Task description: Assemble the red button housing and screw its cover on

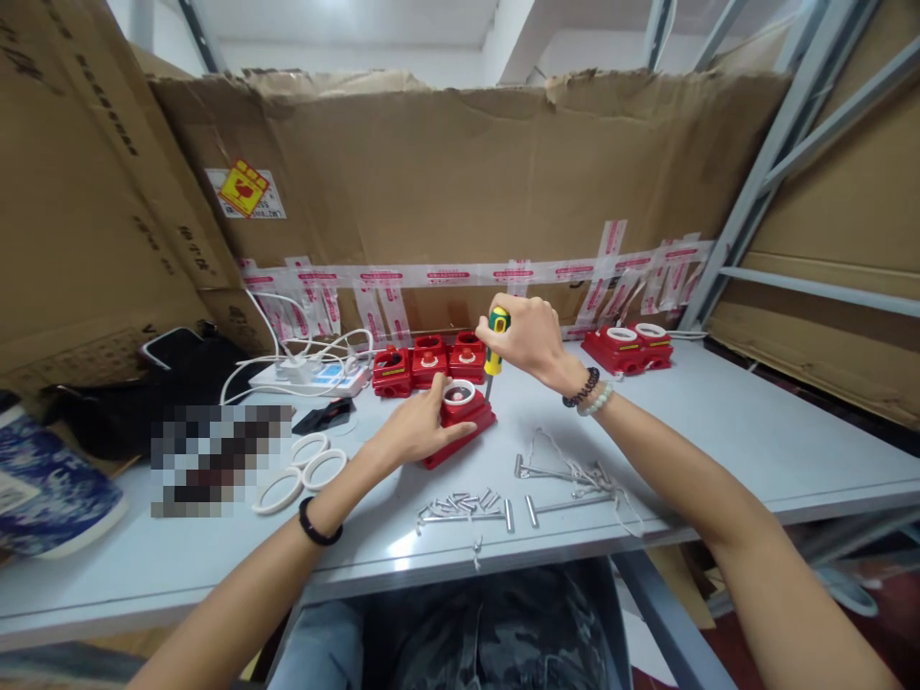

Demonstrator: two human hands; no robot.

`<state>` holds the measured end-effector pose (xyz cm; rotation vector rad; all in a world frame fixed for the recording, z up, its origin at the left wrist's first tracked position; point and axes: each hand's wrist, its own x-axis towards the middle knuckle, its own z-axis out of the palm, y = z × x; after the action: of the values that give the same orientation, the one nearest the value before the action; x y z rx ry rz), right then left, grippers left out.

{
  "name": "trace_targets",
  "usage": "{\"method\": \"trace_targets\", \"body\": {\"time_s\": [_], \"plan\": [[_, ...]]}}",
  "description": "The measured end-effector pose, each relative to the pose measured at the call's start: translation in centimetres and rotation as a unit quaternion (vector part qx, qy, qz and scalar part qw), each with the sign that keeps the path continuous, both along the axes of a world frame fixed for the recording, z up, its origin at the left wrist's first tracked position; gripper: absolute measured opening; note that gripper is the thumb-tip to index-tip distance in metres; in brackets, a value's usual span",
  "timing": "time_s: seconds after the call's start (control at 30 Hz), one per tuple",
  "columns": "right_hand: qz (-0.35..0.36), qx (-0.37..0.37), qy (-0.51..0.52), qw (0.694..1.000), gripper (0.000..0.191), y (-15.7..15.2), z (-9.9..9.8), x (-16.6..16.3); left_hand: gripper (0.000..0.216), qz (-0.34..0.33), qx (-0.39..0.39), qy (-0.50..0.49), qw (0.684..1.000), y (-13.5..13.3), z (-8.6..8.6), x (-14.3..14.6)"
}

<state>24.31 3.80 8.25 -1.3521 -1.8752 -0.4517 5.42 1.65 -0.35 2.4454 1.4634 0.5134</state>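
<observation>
My right hand (530, 331) is closed round the green and yellow handle of a screwdriver (495, 356). Its shaft points down at the far right corner of a red housing (467, 428) that has a white ring on top. Whether the tip sits in a screw is too small to tell. My left hand (424, 422) grips that housing from the left, thumb along its near side and fingers by the ring. Close in front lie a pile of small screws (467, 502) and several T-shaped metal rods (567, 504) with white string.
Several red housings (429, 359) stand behind, and another red unit with two white rings (628, 349) sits at the back right. Three loose white rings (325, 470) lie left, near a power strip (316, 376) with cables. A cardboard wall (446, 182) closes off the back.
</observation>
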Motion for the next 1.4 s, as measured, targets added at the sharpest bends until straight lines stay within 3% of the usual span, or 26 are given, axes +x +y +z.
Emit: {"method": "trace_targets", "body": {"time_s": [0.17, 0.33, 0.43, 0.5, 0.67, 0.87, 1.07, 1.23, 1.33, 1.4], "plan": [[0.044, 0.037, 0.063, 0.996, 0.020, 1.3, 1.4, 1.1, 0.070, -0.012, 0.005, -0.025, 1.000, -0.2, 0.3, 0.0], [0.092, 0.046, 0.110, 0.989, 0.020, 0.0, 2.9, 2.1, 0.062, -0.138, -0.033, -0.061, 0.988, 1.1, 1.4, -1.6], [0.136, 0.023, 0.119, 0.983, 0.021, -1.7, 2.5, 2.6, 0.063, -0.215, -0.062, -0.063, 0.973, 2.3, 2.4, -2.3], [0.166, -0.006, 0.127, 0.978, 0.022, -2.7, 1.7, 2.8, 0.065, -0.230, -0.053, -0.057, 0.970, 2.8, 2.8, -2.4], [0.235, -0.088, 0.159, 0.955, 0.022, -3.4, -0.2, 2.8, 0.068, -0.168, -0.017, 0.000, 0.986, 2.9, 3.6, -1.9], [0.257, -0.104, 0.162, 0.947, 0.024, -3.2, -1.6, 2.5, 0.052, -0.127, -0.013, 0.054, 0.990, 3.3, 4.4, -2.3], [0.249, -0.122, 0.192, 0.942, 0.022, -2.7, -2.3, 3.0, 0.043, -0.004, 0.040, 0.060, 0.997, 4.0, 2.5, -3.4], [0.228, -0.151, 0.230, 0.934, 0.016, -1.7, -3.3, 3.3, 0.050, 0.115, 0.076, 0.028, 0.990, 1.7, 0.9, -2.6], [0.224, -0.199, 0.258, 0.918, 0.013, -1.3, -4.0, 3.2, 0.057, 0.114, 0.089, 0.019, 0.989, 0.5, 0.8, -2.3], [0.231, -0.236, 0.276, 0.903, 0.012, -1.2, -4.5, 2.9, 0.057, 0.066, 0.091, 0.021, 0.994, 0.3, 0.9, -2.6]]}}
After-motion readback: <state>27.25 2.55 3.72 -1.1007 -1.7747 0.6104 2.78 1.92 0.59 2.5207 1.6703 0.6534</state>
